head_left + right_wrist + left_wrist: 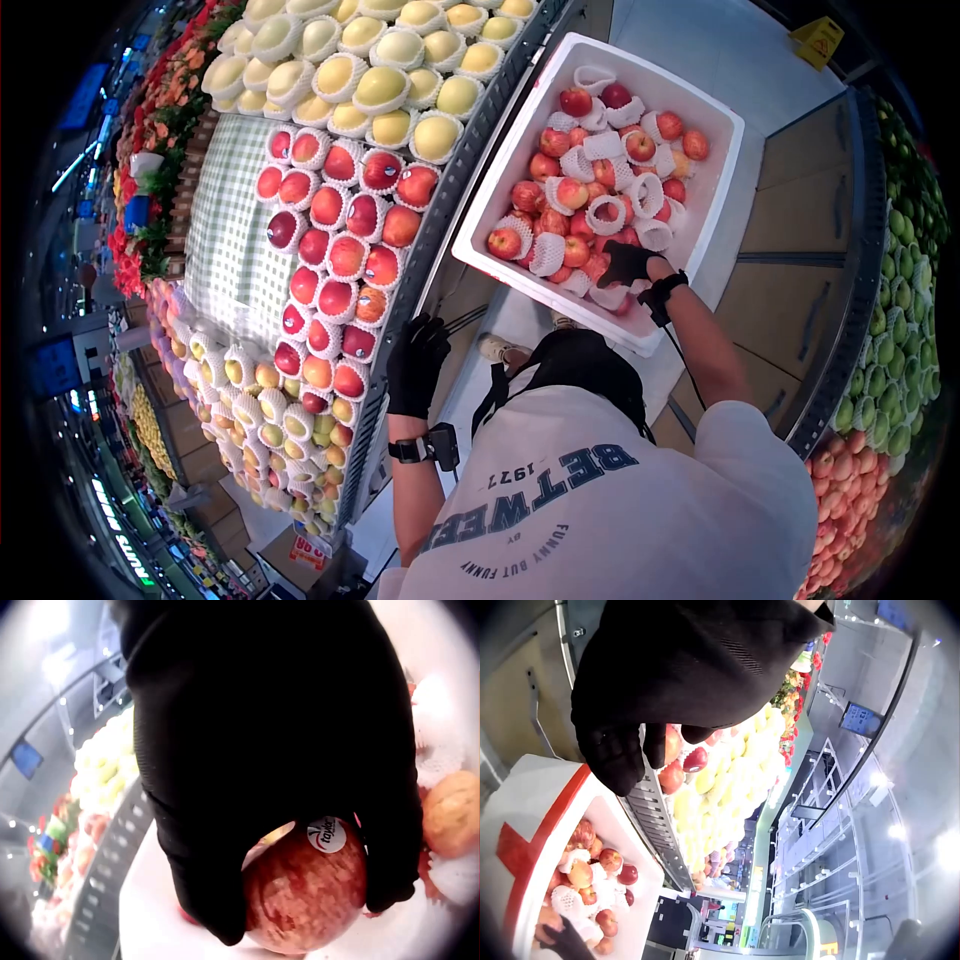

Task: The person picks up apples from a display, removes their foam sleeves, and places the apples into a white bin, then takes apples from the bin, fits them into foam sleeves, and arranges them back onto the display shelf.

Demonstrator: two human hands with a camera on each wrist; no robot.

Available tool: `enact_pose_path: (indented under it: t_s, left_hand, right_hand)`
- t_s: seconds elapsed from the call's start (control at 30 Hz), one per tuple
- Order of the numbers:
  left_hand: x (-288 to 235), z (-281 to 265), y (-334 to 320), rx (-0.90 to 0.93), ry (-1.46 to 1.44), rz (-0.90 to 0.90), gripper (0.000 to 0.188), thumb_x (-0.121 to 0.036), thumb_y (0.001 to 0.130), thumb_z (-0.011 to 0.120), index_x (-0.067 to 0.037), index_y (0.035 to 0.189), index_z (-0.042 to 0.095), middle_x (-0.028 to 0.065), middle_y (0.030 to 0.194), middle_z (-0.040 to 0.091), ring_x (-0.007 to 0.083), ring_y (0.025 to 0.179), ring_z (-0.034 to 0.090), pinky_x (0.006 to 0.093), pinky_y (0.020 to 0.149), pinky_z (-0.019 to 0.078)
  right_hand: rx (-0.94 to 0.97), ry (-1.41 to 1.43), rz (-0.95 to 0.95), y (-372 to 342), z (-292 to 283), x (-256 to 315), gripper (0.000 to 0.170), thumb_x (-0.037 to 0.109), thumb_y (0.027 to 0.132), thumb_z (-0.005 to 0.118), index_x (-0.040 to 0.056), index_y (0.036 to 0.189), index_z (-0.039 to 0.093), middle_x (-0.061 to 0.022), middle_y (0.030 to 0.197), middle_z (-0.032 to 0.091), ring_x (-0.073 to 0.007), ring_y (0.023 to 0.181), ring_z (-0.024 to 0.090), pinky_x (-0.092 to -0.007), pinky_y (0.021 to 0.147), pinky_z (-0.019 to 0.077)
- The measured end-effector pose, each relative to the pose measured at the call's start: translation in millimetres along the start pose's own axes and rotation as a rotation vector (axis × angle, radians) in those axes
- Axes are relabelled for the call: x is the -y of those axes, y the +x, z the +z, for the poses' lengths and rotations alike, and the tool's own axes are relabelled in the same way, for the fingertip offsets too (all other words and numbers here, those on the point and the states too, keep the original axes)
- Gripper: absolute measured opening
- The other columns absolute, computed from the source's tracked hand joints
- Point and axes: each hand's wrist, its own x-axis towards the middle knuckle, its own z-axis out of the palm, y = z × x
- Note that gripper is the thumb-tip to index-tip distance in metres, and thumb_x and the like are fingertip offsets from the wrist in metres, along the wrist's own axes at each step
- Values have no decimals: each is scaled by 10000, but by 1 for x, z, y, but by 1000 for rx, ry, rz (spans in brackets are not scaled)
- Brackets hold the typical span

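Observation:
My right hand (628, 263), in a black glove, reaches into the near end of a white foam box (722, 185) of apples. In the right wrist view its thumb and fingers grip a red, streaked apple (304, 896) with a round white sticker. Loose apples and white foam net sleeves (606, 214) lie jumbled around it in the box. My left hand (418, 365), also black-gloved, rests at the metal edge (651, 817) of the fruit display, its fingers draped over the rim. Red apples in foam nets (347, 255) sit in rows right beside it.
Yellow fruit in foam nets (383, 88) fills the display's far part, beside a green checked cloth (235, 215). Another stand on the right holds green fruit (900, 330) above wooden cabinets (800, 200). A yellow floor sign (817, 42) stands at the back.

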Motion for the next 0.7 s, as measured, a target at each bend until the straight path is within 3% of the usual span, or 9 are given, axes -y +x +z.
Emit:
enact_pose_path:
  t_s: [0.03, 0.1, 0.3, 0.6, 0.7]
  left_hand:
    - [0, -2, 0, -3, -6, 5, 403, -334, 1005, 397, -35, 1252, 508, 158, 1215, 589, 252, 997, 584, 360, 871, 469]
    - [1, -5, -1, -8, -21, 12, 377, -332, 1002, 411, -51, 1224, 529, 161, 1219, 587, 264, 1002, 581, 357, 868, 475]
    - [4, -3, 0, -50, -85, -15, 407, -347, 1007, 395, -27, 1224, 521, 156, 1194, 599, 262, 1014, 583, 375, 882, 464]
    - [3, 2, -2, -45, -60, 1, 405, -320, 1006, 390, -10, 1237, 513, 165, 1195, 595, 272, 1054, 576, 375, 898, 458]
    - [0, 3, -3, 22, -6, 57, 389, -290, 999, 405, -6, 1243, 512, 165, 1186, 600, 268, 1047, 585, 369, 892, 466]
  right_hand:
    - [56, 40, 106, 9, 9, -6, 552, 266, 676, 789, 65, 1124, 536, -96, 928, 614, -199, 859, 626, -353, 750, 499]
    - [90, -12, 150, 26, 23, -23, 532, 254, 670, 790, 64, 1102, 545, -97, 926, 618, -204, 856, 629, -355, 745, 502]
    - [95, -210, 80, 52, 34, -51, 470, 219, 651, 794, 60, 1034, 573, -98, 921, 629, -221, 850, 639, -359, 731, 511]
    - [133, -448, -123, 70, 27, -59, 378, 165, 621, 800, 55, 933, 616, -99, 913, 645, -247, 839, 654, -366, 710, 525]
    - [137, -643, -297, 83, 18, -56, 348, 147, 612, 802, 53, 899, 630, -99, 910, 651, -255, 836, 660, -368, 703, 530]
